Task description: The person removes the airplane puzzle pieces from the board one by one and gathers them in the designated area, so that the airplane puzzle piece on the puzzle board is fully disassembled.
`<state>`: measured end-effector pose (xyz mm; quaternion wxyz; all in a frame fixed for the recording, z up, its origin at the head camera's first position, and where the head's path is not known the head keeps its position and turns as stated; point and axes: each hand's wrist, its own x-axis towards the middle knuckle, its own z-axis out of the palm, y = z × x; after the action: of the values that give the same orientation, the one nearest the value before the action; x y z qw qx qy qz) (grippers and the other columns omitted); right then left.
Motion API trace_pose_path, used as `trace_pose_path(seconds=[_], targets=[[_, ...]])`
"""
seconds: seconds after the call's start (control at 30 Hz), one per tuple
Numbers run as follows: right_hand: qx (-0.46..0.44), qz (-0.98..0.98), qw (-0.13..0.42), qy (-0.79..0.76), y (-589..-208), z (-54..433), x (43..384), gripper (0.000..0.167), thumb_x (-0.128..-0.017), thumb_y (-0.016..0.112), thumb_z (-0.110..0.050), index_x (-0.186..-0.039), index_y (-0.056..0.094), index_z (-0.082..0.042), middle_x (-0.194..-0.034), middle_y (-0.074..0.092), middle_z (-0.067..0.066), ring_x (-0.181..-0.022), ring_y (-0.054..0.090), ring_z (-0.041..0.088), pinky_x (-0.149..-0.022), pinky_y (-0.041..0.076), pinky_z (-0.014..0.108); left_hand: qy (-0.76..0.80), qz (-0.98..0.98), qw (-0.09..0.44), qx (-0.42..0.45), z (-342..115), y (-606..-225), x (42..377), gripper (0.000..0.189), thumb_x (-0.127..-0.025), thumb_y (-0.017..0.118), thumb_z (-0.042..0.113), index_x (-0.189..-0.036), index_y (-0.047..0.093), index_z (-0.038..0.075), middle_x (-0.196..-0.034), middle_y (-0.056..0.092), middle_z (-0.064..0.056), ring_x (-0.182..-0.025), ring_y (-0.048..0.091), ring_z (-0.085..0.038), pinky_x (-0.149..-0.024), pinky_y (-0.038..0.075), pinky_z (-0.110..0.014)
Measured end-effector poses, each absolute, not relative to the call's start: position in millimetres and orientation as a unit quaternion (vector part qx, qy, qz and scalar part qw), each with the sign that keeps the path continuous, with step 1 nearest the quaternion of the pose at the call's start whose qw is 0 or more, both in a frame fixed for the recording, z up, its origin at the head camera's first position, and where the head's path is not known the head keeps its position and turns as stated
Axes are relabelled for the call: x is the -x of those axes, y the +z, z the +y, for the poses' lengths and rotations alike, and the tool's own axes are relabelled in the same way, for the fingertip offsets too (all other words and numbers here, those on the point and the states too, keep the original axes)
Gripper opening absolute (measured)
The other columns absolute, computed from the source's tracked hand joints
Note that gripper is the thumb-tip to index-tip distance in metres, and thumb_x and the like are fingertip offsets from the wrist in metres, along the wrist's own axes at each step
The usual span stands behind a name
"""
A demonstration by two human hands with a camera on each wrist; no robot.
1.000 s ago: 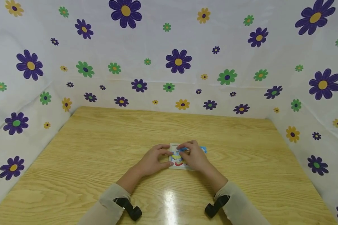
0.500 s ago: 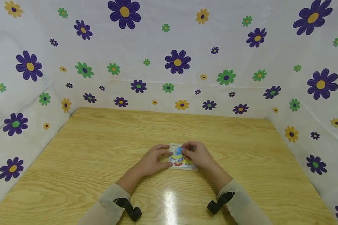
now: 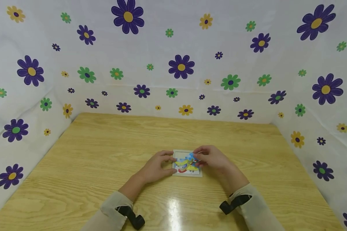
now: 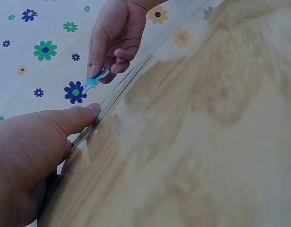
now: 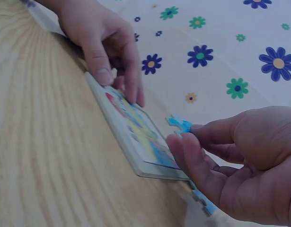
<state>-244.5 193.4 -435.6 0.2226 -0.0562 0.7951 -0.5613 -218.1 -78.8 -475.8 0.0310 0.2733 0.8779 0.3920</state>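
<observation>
My right hand [image 3: 215, 158] pinched a blue piece [image 5: 181, 124] above the puzzle board [image 3: 188, 175] on the counter [image 3: 118, 138] — partly assembled, its top seemingly unfilled — while my left hand's [image 3: 155, 166] spread fingers touched its edge.

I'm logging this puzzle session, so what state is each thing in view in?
Puzzle frame: lying on the table, partly filled.
Left hand: gripping the frame's left side.
Blue puzzle piece: pinched, raised clear of the frame.
Right hand: pinching that piece.
Second blue piece: partly hidden; held or lying, unclear.
Flowered cloth: hanging, creased.
</observation>
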Motion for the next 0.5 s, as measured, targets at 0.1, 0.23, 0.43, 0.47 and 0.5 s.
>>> trace_pose_path(seconds=[0.1, 0.23, 0.43, 0.47, 0.5], targets=[[0.055, 0.799, 0.221, -0.556, -433, 201, 246, 0.028, -0.1, 0.06, -0.013, -0.121, 0.061, 0.006, -0.1, 0.067, 0.015, -0.079, 0.068, 0.017, -0.07, 0.059, 0.025, 0.394, 0.876, 0.028, -0.277, -79, -476, 217, 0.036, -0.089, 0.076, 0.032, -0.12, 0.072, 0.014, -0.147, 0.052, -0.01, -0.138, 0.047, -0.035, -0.113, 0.039, -0.054], [0.053, 0.811, 0.221, -0.539, -427, 211, 248, 0.028, -0.1, 0.06, -0.014, -0.122, 0.061, 0.005, -0.102, 0.066, 0.013, -0.08, 0.064, 0.016, -0.073, 0.058, 0.026, 0.395, 0.875, 0.025, -0.279, -79, -476, 217, 0.036, -0.09, 0.076, 0.033, -0.12, 0.073, 0.014, -0.147, 0.052, -0.011, -0.137, 0.047, -0.036, -0.112, 0.04, -0.055], [0.052, 0.811, 0.231, -0.536, -424, 223, 250, 0.029, -0.1, 0.061, -0.012, -0.123, 0.061, 0.005, -0.106, 0.065, 0.015, -0.079, 0.065, 0.016, -0.074, 0.059, 0.026, 0.395, 0.875, 0.024, -0.278, -79, -475, 216, 0.037, -0.089, 0.076, 0.034, -0.12, 0.073, 0.014, -0.147, 0.052, -0.01, -0.137, 0.047, -0.036, -0.112, 0.04, -0.055], [0.05, 0.811, 0.231, -0.536, -424, 225, 250, 0.029, -0.1, 0.061, -0.011, -0.124, 0.061, 0.006, -0.107, 0.065, 0.016, -0.079, 0.065, 0.015, -0.073, 0.059, 0.026, 0.394, 0.876, 0.024, -0.278, -79, -475, 216, 0.037, -0.089, 0.076, 0.034, -0.12, 0.073, 0.014, -0.147, 0.052, -0.01, -0.137, 0.047, -0.036, -0.112, 0.04, -0.055], [0.048, 0.811, 0.231, -0.535, -425, 227, 251, 0.029, -0.1, 0.06, -0.011, -0.124, 0.061, 0.006, -0.107, 0.065, 0.016, -0.079, 0.065, 0.015, -0.073, 0.059, 0.026, 0.393, 0.876, 0.024, -0.278, -79, -476, 216, 0.037, -0.089, 0.076, 0.034, -0.12, 0.073, 0.014, -0.147, 0.052, -0.01, -0.137, 0.047, -0.036, -0.112, 0.04, -0.055]])
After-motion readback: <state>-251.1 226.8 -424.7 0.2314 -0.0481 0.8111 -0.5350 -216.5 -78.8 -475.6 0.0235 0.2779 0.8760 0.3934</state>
